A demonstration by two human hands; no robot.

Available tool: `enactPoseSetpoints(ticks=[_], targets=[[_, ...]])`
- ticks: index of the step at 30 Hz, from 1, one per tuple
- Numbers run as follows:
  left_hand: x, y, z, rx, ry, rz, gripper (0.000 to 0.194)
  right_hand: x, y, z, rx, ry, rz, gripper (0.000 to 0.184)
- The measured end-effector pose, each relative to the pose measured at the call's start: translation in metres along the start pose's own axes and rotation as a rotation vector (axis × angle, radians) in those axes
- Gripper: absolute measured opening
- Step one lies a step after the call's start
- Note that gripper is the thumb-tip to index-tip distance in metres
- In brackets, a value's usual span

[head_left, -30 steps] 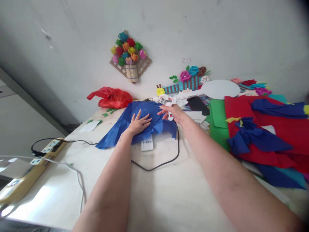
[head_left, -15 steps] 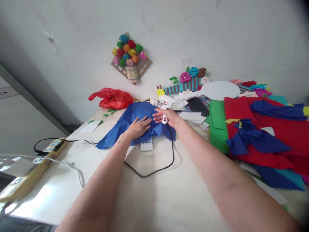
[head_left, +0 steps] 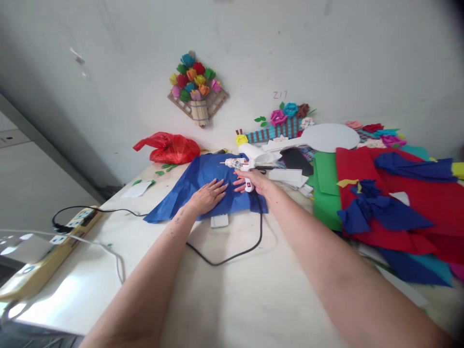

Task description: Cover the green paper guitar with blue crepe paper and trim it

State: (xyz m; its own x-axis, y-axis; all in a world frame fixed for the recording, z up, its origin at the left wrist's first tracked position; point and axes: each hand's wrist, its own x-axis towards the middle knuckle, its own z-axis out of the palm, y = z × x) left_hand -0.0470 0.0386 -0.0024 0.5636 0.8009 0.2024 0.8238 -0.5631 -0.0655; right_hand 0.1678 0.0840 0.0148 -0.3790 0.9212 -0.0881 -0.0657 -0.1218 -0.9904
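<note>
My left hand lies flat, fingers stretched out, on a creased sheet of blue crepe paper. To the right, my right hand holds a white hot glue gun by its handle, some fingers reaching past it to the left. The gun's nozzle points left over the blue sheet. From the handle a black cord loops down across the table. A small white object sticks out from under the sheet's near edge, its rest covered.
A yellow power strip runs along the left edge, with cables crossing the table. Behind lies a red plastic bag. Green sheets, red paper, a white oval board and paper flowers fill the right and back.
The glue gun in my right hand has turned so its nozzle now shows, pointing left. The blue sheet's near right edge lies flatter. My left hand stays about where it was.
</note>
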Motion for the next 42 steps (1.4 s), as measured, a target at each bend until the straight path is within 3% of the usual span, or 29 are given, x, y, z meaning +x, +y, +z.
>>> enactPoseSetpoints(ticks=[3, 9, 20, 30, 37, 42], targets=[[-0.002, 0.002, 0.000, 0.005, -0.027, -0.020, 0.052, -0.001, -0.001, 0.000, -0.014, -0.011, 0.000, 0.037], [-0.009, 0.002, 0.005, -0.067, 0.057, -0.133, 0.058, -0.004, -0.003, 0.000, -0.044, -0.026, 0.025, 0.035], [-0.007, 0.001, 0.012, -0.300, -0.081, -0.440, 0.075, -0.007, -0.003, -0.006, -0.065, -0.079, 0.031, 0.034], [-0.009, 0.008, -0.002, -0.153, -0.160, -0.468, 0.080, -0.007, -0.002, -0.007, -0.075, -0.090, 0.023, 0.032], [-0.005, 0.009, -0.010, 0.009, 0.081, -0.396, 0.076, -0.006, -0.001, -0.008, 0.005, -0.086, -0.012, 0.031], [0.009, 0.016, -0.006, -0.043, 0.031, -0.249, 0.070, -0.003, 0.000, -0.008, 0.035, 0.006, -0.060, 0.029]])
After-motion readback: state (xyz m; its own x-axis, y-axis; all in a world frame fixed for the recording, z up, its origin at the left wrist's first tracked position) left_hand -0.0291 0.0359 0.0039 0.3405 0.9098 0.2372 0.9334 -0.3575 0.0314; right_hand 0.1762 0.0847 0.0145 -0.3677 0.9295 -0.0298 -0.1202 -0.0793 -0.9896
